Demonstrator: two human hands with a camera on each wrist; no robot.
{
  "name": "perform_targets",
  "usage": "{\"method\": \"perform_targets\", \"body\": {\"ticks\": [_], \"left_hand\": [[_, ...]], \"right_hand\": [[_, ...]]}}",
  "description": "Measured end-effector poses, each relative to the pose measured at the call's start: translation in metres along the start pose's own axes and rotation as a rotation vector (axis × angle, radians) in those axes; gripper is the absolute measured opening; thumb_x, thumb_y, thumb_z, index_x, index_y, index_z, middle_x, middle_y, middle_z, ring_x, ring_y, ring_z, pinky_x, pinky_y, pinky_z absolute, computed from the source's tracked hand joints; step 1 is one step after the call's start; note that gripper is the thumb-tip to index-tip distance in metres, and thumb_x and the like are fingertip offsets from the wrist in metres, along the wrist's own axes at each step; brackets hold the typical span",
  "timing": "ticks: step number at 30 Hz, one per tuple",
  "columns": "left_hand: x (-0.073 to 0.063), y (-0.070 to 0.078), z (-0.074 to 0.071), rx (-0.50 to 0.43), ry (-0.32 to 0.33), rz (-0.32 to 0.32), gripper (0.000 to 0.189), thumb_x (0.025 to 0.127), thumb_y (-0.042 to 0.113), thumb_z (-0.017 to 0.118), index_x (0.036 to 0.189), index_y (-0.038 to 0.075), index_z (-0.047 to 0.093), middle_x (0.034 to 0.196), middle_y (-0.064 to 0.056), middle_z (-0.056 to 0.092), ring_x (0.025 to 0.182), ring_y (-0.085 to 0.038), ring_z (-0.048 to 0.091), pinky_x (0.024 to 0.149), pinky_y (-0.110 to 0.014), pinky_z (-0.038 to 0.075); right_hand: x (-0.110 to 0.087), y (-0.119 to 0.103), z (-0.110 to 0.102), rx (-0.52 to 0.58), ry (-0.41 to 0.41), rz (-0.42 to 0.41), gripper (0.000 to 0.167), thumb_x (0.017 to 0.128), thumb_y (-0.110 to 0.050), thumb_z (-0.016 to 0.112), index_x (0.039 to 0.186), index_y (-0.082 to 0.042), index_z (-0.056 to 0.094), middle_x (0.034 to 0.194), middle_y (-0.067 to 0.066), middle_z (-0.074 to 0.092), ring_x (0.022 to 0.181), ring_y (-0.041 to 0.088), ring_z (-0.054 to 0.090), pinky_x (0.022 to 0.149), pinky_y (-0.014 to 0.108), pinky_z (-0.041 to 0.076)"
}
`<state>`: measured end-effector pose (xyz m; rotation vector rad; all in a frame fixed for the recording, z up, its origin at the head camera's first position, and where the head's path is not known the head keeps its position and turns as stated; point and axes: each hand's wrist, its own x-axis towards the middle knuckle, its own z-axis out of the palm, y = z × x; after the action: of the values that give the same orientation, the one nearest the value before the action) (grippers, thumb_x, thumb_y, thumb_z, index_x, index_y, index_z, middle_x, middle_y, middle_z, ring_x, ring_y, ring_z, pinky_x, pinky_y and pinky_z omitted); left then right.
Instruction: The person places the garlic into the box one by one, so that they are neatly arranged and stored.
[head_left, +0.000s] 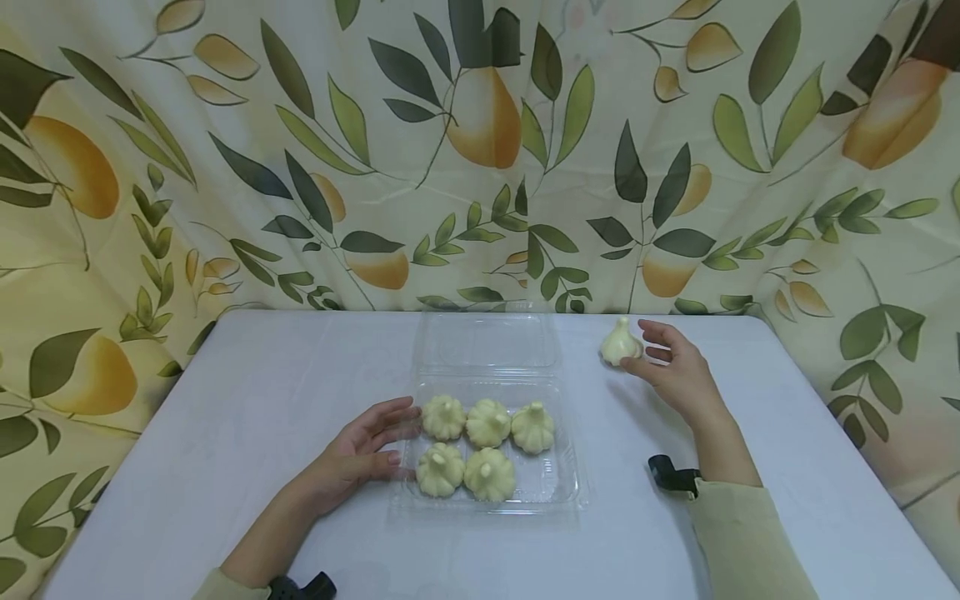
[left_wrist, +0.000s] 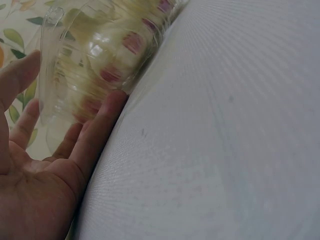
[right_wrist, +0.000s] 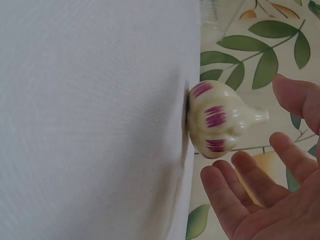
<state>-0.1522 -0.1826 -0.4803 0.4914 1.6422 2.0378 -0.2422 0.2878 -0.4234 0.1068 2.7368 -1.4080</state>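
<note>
Several pale garlic bulbs point(head_left: 488, 423) sit in two rows inside a clear plastic clamshell box point(head_left: 547, 483), whose hinged lid point(head_left: 487, 342) lies folded back. My left hand point(head_left: 360, 454) rests along the box's left side, its fingers extended against the wall. The left wrist view shows those fingers by the clear wall, with purple-marked bulbs behind it. On the table to the right of the lid stands a single garlic bulb point(head_left: 619, 343), stem up. My right hand point(head_left: 678, 371) is beside it, thumb and fingers spread. In the right wrist view this bulb point(right_wrist: 217, 120) shows purple streaks.
A white cloth covers the table point(head_left: 247, 400). Behind it hangs a curtain point(head_left: 300, 250) printed with leaves and orange fruit. Inside the box, the front right corner shows bare plastic. A black strapped device point(head_left: 671, 475) sits at each wrist.
</note>
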Motion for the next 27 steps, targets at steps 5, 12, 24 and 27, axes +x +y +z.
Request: {"method": "perform_targets", "body": {"ticks": [5,12,24,27], "left_hand": [[0.002,0.0,0.001,0.003,0.005,-0.013,0.072,0.095,-0.002,0.058,0.157,0.005,0.021,0.16,-0.02,0.023,0.145,-0.034,0.032,0.096,-0.051,0.054],[0.001,0.0,0.001,0.007,0.009,-0.007,0.071,0.095,-0.004,0.056,0.156,0.005,0.022,0.16,-0.022,0.023,0.144,-0.033,0.034,0.094,-0.049,0.055],[0.001,0.001,0.002,-0.007,-0.001,0.002,0.071,0.095,-0.006,0.055,0.156,0.004,0.021,0.16,-0.022,0.022,0.144,-0.034,0.034,0.094,-0.053,0.054],[0.0,0.002,0.002,-0.003,0.003,0.001,0.071,0.095,-0.006,0.056,0.156,0.004,0.021,0.16,-0.022,0.022,0.144,-0.033,0.034,0.094,-0.051,0.054]], "right_hand": [[0.002,0.002,-0.001,-0.01,-0.016,0.004,0.084,0.089,-0.035,0.075,0.157,-0.017,0.03,0.158,0.02,0.033,0.14,0.046,0.037,0.107,0.064,0.039],[0.006,0.003,0.001,-0.01,-0.028,-0.009,0.083,0.089,-0.033,0.075,0.157,-0.017,0.03,0.159,0.021,0.032,0.14,0.046,0.037,0.107,0.063,0.039],[0.011,0.007,0.003,-0.027,-0.072,-0.015,0.087,0.089,-0.034,0.075,0.159,-0.016,0.027,0.161,0.02,0.029,0.141,0.046,0.036,0.109,0.064,0.036],[0.011,0.008,0.003,-0.032,-0.086,-0.014,0.088,0.089,-0.035,0.075,0.159,-0.017,0.026,0.161,0.019,0.028,0.141,0.046,0.036,0.109,0.065,0.035]]}}
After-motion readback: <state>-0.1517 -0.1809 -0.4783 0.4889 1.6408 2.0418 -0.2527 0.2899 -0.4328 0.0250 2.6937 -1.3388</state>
